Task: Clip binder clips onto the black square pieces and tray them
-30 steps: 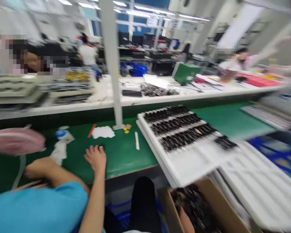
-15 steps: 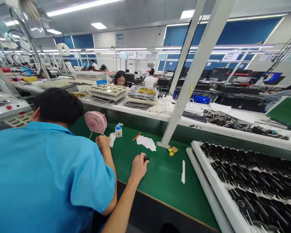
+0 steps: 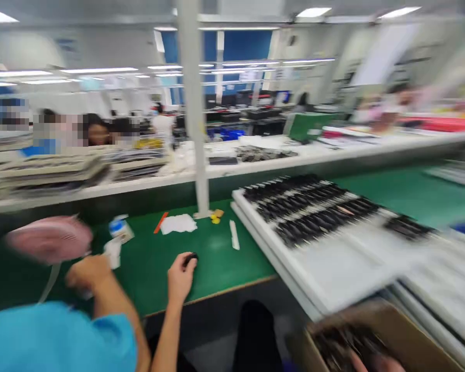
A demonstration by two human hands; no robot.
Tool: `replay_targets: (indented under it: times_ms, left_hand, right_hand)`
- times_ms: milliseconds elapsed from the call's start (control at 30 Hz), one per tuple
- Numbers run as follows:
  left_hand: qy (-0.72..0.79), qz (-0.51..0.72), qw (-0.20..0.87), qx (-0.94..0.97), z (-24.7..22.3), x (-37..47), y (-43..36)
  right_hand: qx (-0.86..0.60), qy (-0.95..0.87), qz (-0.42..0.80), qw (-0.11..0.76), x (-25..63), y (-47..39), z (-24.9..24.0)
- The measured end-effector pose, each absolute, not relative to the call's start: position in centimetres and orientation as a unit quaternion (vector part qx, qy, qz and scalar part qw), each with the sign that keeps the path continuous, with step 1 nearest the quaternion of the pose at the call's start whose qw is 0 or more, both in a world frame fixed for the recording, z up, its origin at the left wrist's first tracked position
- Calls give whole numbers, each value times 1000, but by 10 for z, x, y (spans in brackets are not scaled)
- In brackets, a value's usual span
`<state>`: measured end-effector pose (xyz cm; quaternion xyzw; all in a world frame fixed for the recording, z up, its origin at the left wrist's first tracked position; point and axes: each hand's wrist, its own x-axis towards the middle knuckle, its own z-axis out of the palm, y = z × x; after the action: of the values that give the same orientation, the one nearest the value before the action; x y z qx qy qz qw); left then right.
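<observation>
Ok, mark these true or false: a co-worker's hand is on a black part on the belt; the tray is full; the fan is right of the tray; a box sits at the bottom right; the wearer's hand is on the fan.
1. A co-worker's hand is on a small black part on the green belt. True.
2. The white tray is full. False: black parts fill only its far rows, and the near part is bare.
3. The pink fan is right of the tray. False: it is far left, by the co-worker.
4. A cardboard box sits at the bottom right. True.
5. The wearer's hand is on the fan. False: the right hand, blurred, is at the box.
</observation>
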<state>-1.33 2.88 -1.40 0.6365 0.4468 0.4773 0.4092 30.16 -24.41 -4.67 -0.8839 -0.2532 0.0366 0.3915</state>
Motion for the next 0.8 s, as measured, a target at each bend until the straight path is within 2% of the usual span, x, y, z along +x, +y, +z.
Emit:
replay_targets:
  times_ms: [100, 200, 267, 367, 433, 567, 700, 800]
  left_hand:
    - [446, 490, 469, 584, -24, -11, 48]
    - [441, 491, 496, 564, -35, -5, 60]
    - [437, 486, 500, 567, -36, -6, 56]
    - [435, 488, 503, 565, -31, -8, 44]
    - [433, 495, 507, 557, -27, -7, 40]
    - [421, 487, 516, 565, -20, -6, 37]
    - [409, 479, 533, 565, -13, -8, 32]
    - [403, 501, 555, 528, -10, -11, 29]
  right_hand:
    - [-911, -132, 9, 390, 306, -342, -42]
    - [-887, -101, 58, 446, 297, -369, -29]
    - [-824, -95, 175, 530, 282, -359, -22]
    - [-630, -85, 383, 670, 239, -324, -15]
    - [-502, -95, 483, 712, 205, -295, -13]
    - [-388, -228, 578, 681, 167, -220, -5]
    - [-409, -385, 523, 641, 175, -131, 6]
    - [-430, -399, 509, 630, 184, -70, 10]
